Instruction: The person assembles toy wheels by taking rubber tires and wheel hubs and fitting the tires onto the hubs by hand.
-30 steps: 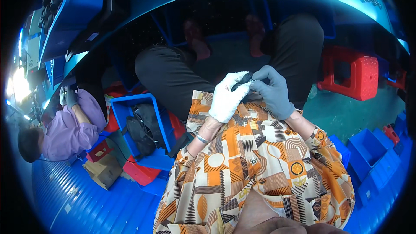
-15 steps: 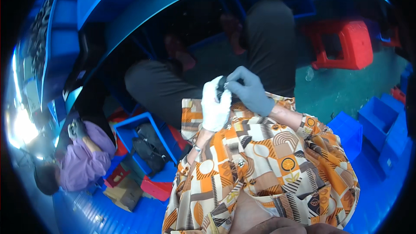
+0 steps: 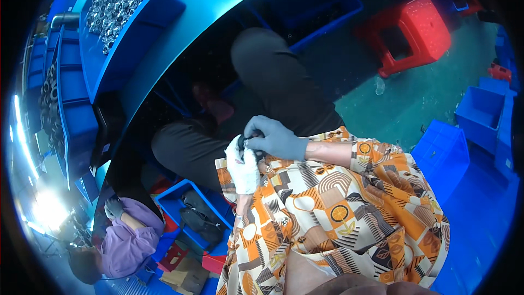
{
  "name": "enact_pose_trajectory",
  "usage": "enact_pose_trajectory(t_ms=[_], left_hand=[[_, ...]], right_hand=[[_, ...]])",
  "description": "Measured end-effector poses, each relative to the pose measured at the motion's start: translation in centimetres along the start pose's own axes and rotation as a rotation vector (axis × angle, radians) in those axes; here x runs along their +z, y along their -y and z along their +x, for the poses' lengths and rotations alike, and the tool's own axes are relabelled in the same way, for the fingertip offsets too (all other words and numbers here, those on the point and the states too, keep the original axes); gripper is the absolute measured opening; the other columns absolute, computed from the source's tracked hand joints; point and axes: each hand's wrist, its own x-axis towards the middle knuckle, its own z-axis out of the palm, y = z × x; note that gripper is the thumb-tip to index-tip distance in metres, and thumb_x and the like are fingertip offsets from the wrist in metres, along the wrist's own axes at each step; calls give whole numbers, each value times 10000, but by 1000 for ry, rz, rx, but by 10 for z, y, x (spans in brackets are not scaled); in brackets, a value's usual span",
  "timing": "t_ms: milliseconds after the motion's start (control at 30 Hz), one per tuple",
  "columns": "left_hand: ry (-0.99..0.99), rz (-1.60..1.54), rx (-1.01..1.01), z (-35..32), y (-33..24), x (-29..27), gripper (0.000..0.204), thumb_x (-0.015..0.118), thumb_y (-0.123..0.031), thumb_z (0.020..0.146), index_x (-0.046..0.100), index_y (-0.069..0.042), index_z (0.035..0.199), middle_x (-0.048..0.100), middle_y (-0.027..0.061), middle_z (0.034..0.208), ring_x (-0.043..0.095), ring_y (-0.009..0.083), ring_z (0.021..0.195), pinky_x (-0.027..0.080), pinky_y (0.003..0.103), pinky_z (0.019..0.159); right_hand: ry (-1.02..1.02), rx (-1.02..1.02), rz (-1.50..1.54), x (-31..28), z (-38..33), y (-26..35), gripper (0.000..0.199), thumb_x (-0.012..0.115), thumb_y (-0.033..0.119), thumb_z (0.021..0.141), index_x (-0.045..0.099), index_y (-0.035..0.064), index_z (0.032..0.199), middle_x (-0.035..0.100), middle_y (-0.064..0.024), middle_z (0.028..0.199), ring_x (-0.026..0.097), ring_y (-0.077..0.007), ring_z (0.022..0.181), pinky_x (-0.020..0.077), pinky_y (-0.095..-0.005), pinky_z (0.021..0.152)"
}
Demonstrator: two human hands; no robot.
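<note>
My left hand [image 3: 242, 172], in a white glove, is closed around a small black part [image 3: 242, 142] above my lap. My right hand [image 3: 277, 139], in a grey glove, meets it there, with thumb and fingertips pinched at the same part. A bit of shiny metal shows by the right fingertips. The fingers cover most of the part, so its exact kind cannot be made out.
On the blue-edged table [image 3: 218, 8], a blue bin [image 3: 131, 54] holds many shiny metal rings. Another blue bin [image 3: 76, 114] has black rings. A red stool [image 3: 423, 35] stands at right, near blue crates [image 3: 445, 153]. A co-worker in purple [image 3: 134, 240] sits at lower left.
The view has swung left, showing more of the bin of metal rings. Both hands, still together on the black part, now appear lower and farther left.
</note>
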Motion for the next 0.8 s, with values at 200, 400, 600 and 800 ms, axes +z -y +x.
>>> enact_pose_trajectory(t_ms=[200, 400, 600, 800], left_hand=[[-27, 110, 55, -10, -14, -7, 339, 443, -43, 909, 481, 3, 1242, 542, 142, 1156, 562, 201, 1031, 435, 305, 929], [-64, 277, 122, -9, -2, -6, 337, 457, -33, 872, 525, 12, 1199, 574, 156, 1102, 573, 226, 1006, 435, 318, 906], [-161, 203, 35, -9, 3, 2, 334, 474, -17, 856, 571, -20, 1176, 623, 119, 1036, 591, 188, 938, 447, 284, 872], [-207, 194, 51, 1, -9, 18, 226, 505, -39, 888, 605, -25, 1090, 636, 119, 913, 599, 152, 776, 472, 270, 715]], right_hand=[[129, 47, 83, 14, 9, -10, 277, 632, 179, 850, 544, 25, 1063, 555, -77, 905, 554, -144, 769, 463, -283, 697], [180, 154, 148, 11, 9, -1, 150, 594, 128, 871, 523, 17, 941, 558, -80, 820, 537, -128, 661, 446, -284, 613], [116, 141, 69, 19, 11, -11, 128, 593, 115, 873, 526, 8, 893, 566, -115, 787, 543, -180, 667, 436, -323, 624], [-75, -14, -72, 23, 14, -21, 100, 596, 69, 836, 513, 18, 817, 513, -96, 724, 498, -158, 636, 421, -302, 603]])
